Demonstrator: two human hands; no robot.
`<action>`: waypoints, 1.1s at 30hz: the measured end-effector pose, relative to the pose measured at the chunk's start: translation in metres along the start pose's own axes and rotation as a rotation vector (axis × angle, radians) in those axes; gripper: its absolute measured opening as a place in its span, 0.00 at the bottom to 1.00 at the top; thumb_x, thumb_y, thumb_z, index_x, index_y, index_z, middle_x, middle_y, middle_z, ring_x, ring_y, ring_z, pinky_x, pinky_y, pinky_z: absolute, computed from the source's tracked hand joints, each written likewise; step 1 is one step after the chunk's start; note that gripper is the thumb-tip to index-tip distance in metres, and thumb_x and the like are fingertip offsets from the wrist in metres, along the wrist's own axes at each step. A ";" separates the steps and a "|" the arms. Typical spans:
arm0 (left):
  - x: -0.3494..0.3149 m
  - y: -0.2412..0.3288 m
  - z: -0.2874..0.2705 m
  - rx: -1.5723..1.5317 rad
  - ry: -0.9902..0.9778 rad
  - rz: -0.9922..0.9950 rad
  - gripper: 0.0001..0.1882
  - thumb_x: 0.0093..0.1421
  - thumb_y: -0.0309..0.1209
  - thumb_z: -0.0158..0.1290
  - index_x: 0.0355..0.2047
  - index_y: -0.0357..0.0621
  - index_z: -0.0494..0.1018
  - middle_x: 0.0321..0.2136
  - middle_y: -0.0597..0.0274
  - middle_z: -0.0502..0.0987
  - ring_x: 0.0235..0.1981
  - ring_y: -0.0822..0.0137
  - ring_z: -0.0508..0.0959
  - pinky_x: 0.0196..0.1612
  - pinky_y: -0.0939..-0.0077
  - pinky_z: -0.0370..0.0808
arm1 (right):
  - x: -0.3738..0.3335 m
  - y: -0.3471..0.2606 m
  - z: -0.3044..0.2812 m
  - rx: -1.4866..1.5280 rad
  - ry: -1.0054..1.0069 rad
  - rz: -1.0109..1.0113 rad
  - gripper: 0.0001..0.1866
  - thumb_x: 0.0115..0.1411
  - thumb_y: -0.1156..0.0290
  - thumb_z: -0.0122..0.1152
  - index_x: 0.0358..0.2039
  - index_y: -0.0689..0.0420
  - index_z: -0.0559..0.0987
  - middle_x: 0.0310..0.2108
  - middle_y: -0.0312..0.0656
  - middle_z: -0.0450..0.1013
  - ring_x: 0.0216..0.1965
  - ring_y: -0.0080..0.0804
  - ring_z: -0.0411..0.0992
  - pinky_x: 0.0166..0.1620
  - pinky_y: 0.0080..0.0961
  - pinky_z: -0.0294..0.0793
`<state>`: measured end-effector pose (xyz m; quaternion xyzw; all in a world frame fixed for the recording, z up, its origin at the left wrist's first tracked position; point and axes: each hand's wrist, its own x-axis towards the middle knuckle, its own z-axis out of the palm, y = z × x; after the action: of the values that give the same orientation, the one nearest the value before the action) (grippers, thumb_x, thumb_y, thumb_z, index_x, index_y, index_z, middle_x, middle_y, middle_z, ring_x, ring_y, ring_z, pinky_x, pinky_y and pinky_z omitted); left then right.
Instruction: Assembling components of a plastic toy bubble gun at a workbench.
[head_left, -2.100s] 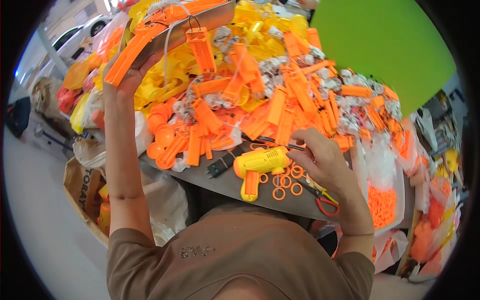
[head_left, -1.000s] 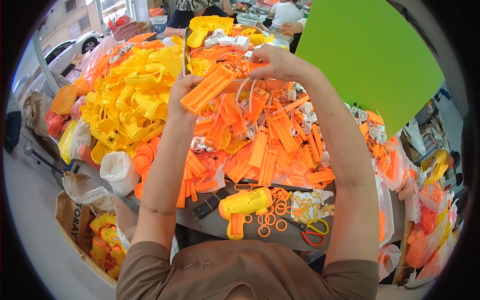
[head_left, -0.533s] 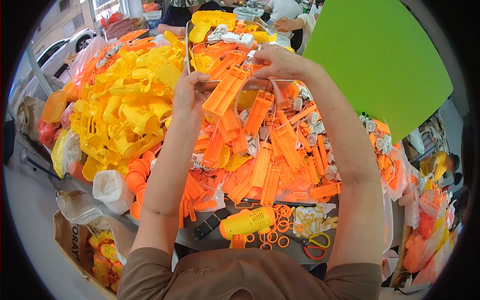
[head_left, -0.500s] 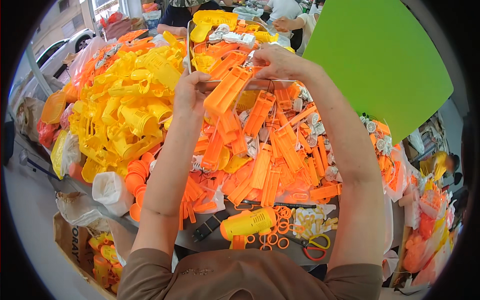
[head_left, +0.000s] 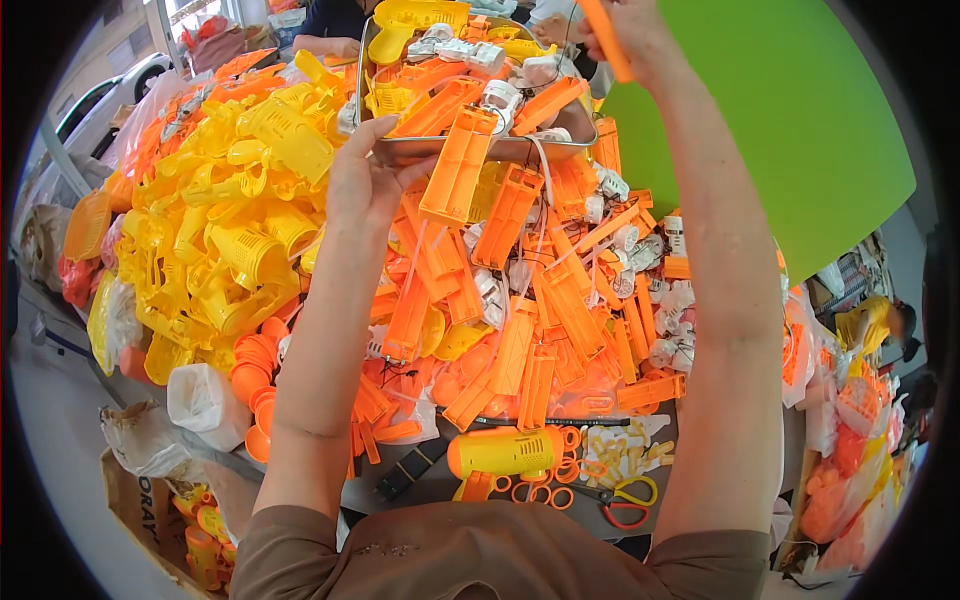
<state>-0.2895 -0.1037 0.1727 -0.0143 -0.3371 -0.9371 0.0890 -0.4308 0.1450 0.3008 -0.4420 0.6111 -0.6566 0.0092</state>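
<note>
My left hand (head_left: pixel 365 185) holds the near left corner of a metal tray (head_left: pixel 480 150), thumb over the rim and fingers underneath. Orange battery-holder-like plastic pieces, yellow shells and white motor-like parts with wires fill the tray. One long orange piece (head_left: pixel 458 165) hangs over its front rim, beside my left hand. Up at the right, raised beyond the tray, my right hand (head_left: pixel 640 40) grips another orange plastic piece (head_left: pixel 607 42), partly cut off by the picture's top edge. A heap of orange frames (head_left: pixel 575 305) with white parts and wires lies below the tray.
Yellow plastic shells (head_left: pixel 240 200) are piled at the left. Near me lie a yellow-and-orange toy body (head_left: pixel 505 453), orange rings (head_left: pixel 565 470), small tan pieces (head_left: pixel 635 450) and scissors (head_left: pixel 630 503). A green panel (head_left: pixel 780 130) stands at the right. Other people sit across the table.
My right hand has come up out of the tray to the right, carrying an orange piece. The left hand stays at the tray's corner.
</note>
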 end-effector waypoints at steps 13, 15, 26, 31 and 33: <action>0.001 0.006 0.001 -0.013 -0.017 -0.022 0.14 0.53 0.28 0.51 0.36 0.33 0.64 0.34 0.47 0.72 0.37 0.53 0.76 0.40 0.58 0.78 | 0.015 -0.065 0.039 -0.379 0.449 0.484 0.15 0.60 0.61 0.45 0.30 0.61 0.73 0.17 0.38 0.66 0.12 0.26 0.61 0.14 0.22 0.63; 0.004 0.004 0.000 -0.022 -0.027 -0.020 0.13 0.52 0.27 0.51 0.36 0.32 0.64 0.34 0.47 0.72 0.37 0.52 0.76 0.40 0.58 0.78 | 0.017 -0.064 0.030 -0.298 0.362 0.498 0.16 0.59 0.59 0.48 0.29 0.60 0.73 0.17 0.38 0.67 0.13 0.26 0.62 0.16 0.23 0.64; 0.006 0.000 0.002 -0.044 -0.041 -0.044 0.14 0.52 0.27 0.51 0.35 0.32 0.62 0.31 0.43 0.73 0.37 0.48 0.76 0.40 0.58 0.77 | 0.040 -0.049 0.014 -0.324 0.118 0.284 0.12 0.47 0.67 0.64 0.28 0.59 0.73 0.20 0.37 0.68 0.17 0.24 0.65 0.20 0.23 0.66; 0.009 0.002 -0.001 -0.084 -0.018 -0.063 0.13 0.50 0.26 0.51 0.34 0.31 0.63 0.32 0.42 0.73 0.37 0.47 0.75 0.42 0.55 0.76 | 0.027 -0.026 0.045 -0.790 0.145 0.575 0.15 0.49 0.71 0.60 0.39 0.59 0.74 0.25 0.44 0.72 0.21 0.29 0.70 0.24 0.26 0.70; 0.010 0.002 -0.001 -0.087 -0.022 -0.058 0.13 0.50 0.26 0.51 0.33 0.31 0.63 0.33 0.43 0.73 0.37 0.47 0.75 0.43 0.54 0.75 | 0.022 -0.015 0.043 -0.885 0.072 0.614 0.18 0.50 0.65 0.59 0.39 0.59 0.71 0.27 0.42 0.70 0.24 0.27 0.70 0.26 0.27 0.71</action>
<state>-0.2991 -0.1078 0.1738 -0.0186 -0.2971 -0.9529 0.0577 -0.4110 0.1024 0.3196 -0.1819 0.9303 -0.3183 -0.0075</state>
